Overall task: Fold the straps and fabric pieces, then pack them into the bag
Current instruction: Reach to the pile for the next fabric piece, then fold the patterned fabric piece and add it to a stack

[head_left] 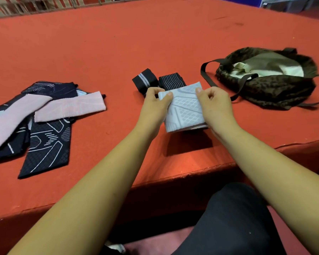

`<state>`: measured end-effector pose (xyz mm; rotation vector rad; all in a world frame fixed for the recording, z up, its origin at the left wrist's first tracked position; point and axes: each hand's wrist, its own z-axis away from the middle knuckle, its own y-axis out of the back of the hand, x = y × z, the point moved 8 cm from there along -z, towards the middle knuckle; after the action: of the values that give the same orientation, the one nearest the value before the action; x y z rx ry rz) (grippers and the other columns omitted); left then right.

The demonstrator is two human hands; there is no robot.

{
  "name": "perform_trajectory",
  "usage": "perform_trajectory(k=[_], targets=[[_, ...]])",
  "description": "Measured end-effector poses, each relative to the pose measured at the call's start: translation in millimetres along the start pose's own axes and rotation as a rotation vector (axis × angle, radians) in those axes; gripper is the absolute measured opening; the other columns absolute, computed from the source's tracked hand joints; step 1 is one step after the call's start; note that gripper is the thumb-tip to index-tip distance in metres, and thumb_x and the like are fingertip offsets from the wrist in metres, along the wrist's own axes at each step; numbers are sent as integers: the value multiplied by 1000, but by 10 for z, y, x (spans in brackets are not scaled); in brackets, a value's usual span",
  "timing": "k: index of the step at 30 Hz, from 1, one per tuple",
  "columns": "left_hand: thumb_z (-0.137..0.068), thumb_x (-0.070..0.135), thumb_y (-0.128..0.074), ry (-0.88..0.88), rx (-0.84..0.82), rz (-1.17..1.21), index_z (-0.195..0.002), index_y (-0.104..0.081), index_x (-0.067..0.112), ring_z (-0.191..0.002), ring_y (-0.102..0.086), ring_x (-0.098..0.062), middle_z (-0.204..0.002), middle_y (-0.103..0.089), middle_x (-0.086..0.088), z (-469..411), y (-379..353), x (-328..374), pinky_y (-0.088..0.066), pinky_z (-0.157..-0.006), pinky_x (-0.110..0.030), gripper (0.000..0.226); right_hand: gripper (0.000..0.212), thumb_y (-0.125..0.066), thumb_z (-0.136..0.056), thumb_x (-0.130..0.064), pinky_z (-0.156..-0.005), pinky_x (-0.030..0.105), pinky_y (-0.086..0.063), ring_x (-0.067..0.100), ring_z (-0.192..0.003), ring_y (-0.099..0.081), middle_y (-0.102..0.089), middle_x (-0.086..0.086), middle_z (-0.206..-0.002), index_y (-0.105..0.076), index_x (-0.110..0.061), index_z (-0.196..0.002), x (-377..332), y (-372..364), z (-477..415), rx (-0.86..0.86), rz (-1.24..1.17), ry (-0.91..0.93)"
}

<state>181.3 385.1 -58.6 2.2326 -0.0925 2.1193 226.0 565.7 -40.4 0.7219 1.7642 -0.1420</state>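
A folded light grey fabric piece (pixel 184 109) with a diamond pattern is held just above the red table between both hands. My left hand (pixel 155 105) pinches its far left corner, thumb on top. My right hand (pixel 215 105) grips its right edge with curled fingers. Just behind it lie two folded black straps, one with a grey stripe (pixel 145 80) and one with thin white lines (pixel 170 80). A dark patterned bag (pixel 269 78) lies open at the right, pale lining showing. At the left is a loose pile of pink pieces (pixel 68 107) and dark patterned pieces (pixel 46 150).
The red table (pixel 118 43) stretches far back, and its front edge runs diagonally below my forearms. The bag's black straps (pixel 208 74) loop out toward the folded pieces. My dark-clothed knee (pixel 234 218) is below the table edge.
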Motion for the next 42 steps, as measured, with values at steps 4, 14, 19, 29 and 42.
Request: perform_trajectory(k=[4,14,19,29,42], targets=[[-88,16,-59,80,-45,-96,-116,-44,27,-85,-63,-23,-113,-63,-12,-161,-209,-114,-53,-71,-41,33,10,-61,-93,-19,-70,25,-35,13,-79,-51,-56,0,-84,-53,-12,-95,203,130,-338,84,96,-44],[-87,12,-53,-2,-1,-433,-99,-52,16,-66,-50,-17,-77,-54,4,-493,-403,-301,-40,-61,-28,13,20,-54,-87,-7,-81,23,-38,21,-104,-58,-64,6,-111,-63,-4,-105,625,80,-741,12,328,-162],[-87,11,-52,-105,-14,-557,-106,-51,12,-66,-50,-15,-75,-55,2,-412,-437,-353,-36,-56,-29,19,10,-59,-85,-10,-83,31,-46,23,-94,-63,-63,1,-85,-68,-7,-88,746,69,-739,-5,369,-128],[-94,23,-53,-69,-39,-538,-97,-52,16,-62,-58,-22,-75,-61,-2,-259,-208,-456,-46,-57,-34,8,20,-52,-84,-7,-90,33,-42,31,-105,-58,-68,13,-103,-67,-3,-97,497,42,-661,-13,457,-46],[-88,17,-55,117,396,-645,-75,-59,20,-68,-59,-20,-74,-65,2,483,2737,-293,-47,-72,-34,14,43,-70,-79,-11,-82,34,-47,28,-92,-60,-63,16,-104,-58,1,-118,-549,-1647,434,-463,270,-149]])
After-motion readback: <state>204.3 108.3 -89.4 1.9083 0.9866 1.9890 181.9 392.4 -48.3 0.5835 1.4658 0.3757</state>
